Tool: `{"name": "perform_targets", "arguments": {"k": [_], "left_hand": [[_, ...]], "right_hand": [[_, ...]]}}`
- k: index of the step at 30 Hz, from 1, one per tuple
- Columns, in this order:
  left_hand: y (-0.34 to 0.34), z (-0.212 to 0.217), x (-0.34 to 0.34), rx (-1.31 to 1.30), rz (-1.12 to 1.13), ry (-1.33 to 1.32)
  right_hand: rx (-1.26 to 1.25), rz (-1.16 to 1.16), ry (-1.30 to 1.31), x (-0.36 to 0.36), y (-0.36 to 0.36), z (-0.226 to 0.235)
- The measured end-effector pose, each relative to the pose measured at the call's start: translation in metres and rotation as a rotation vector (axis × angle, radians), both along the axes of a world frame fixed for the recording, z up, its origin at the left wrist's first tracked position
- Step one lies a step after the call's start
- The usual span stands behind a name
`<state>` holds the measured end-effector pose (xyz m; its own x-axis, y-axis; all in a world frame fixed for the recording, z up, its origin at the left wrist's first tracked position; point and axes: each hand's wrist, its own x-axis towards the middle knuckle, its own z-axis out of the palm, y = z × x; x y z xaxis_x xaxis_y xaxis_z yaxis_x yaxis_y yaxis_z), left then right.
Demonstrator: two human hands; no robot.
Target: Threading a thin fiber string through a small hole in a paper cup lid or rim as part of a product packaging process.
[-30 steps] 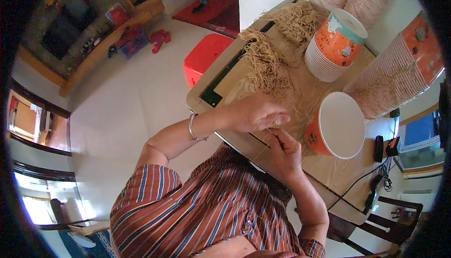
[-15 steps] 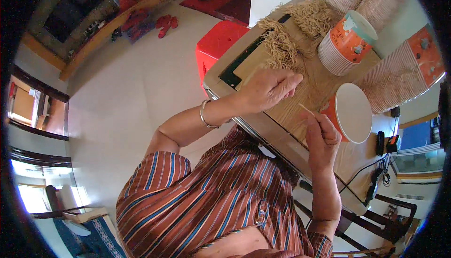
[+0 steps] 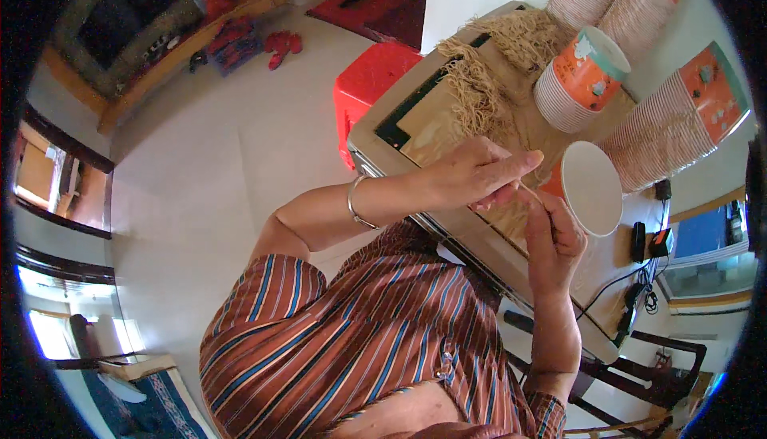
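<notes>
Hands (image 3: 557, 235) close together, thin strand (image 3: 529, 191) between, slanting down rightward.

1. The head view comes from the left of two wide fisheye cameras worn side by side on the head; it is upright and unmirrored;
2. it looks steeply down on the grip of the right hand (image 3: 555, 235), near enough that the striped shirt (image 3: 359, 335) looms below and left of that grip;
3. it takes in the table (image 3: 601, 275) around the grip and the floor (image 3: 208, 175) well left; edges bend rimward.
</notes>
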<state>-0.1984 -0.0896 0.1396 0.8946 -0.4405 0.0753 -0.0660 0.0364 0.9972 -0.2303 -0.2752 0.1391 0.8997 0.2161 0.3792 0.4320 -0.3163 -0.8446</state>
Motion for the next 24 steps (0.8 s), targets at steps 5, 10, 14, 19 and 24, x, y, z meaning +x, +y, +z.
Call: {"name": "perform_targets", "arguments": {"k": [5, 10, 14, 19, 24], "left_hand": [[-0.010, 0.008, 0.008, 0.096, -0.046, -0.008], [-0.025, 0.005, 0.017, 0.089, -0.086, 0.010], [-0.030, -0.001, 0.025, 0.052, -0.137, 0.013], [-0.037, -0.002, 0.027, 0.078, -0.136, 0.042], [-0.039, -0.011, 0.034, 0.087, -0.185, 0.006]], "right_hand": [[-0.056, 0.009, 0.002, 0.009, -0.015, 0.000], [-0.017, 0.014, 0.048, 0.017, -0.027, -0.011], [-0.042, -0.002, -0.003, 0.019, -0.029, -0.011], [-0.102, -0.021, -0.144, 0.024, -0.040, -0.020], [-0.048, -0.096, 0.044, 0.016, -0.047, -0.013]]}}
